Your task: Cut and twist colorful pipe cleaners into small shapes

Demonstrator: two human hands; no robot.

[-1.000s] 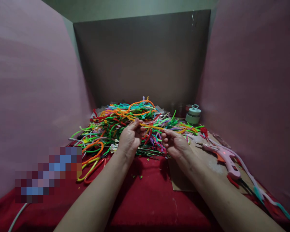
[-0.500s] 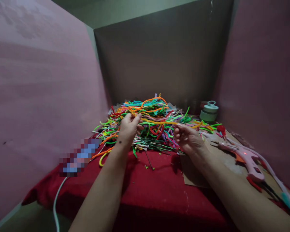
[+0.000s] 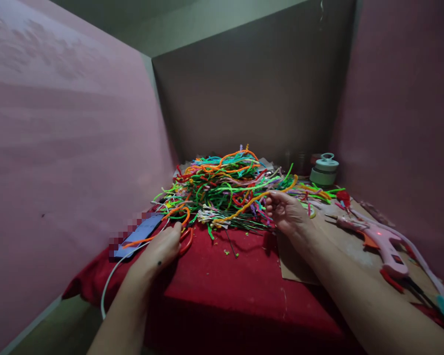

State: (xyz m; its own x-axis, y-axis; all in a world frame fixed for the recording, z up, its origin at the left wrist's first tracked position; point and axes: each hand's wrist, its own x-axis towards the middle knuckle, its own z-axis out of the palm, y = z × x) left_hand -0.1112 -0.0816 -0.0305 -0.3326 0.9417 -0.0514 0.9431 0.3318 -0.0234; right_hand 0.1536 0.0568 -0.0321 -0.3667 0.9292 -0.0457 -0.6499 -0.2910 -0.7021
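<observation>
- Right hand (image 3: 286,212): grip pinching a yellow-orange fuzzy stem (image 3: 244,207)
- Left hand (image 3: 162,249) near a red loop (image 3: 190,241); can't tell its grip
- Tangled heap (image 3: 222,190), glue gun (image 3: 387,241) crowding the counter (image 3: 240,281)

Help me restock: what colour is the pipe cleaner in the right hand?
Yellow-orange; the pipe cleaner shows best in the head view.

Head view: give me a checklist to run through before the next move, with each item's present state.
1. Orange-yellow fuzzy pipe cleaner held in the right hand: ok.
2. Left hand clear of that pipe cleaner: ok.
3. Left hand gripping the curved red strand beside it: cannot tell.
4. Metal nozzle of the pink plastic glue gun directed away from the right hand's side: not ok; it points that way.
5. Pale green lidded container upright: ok.
</observation>
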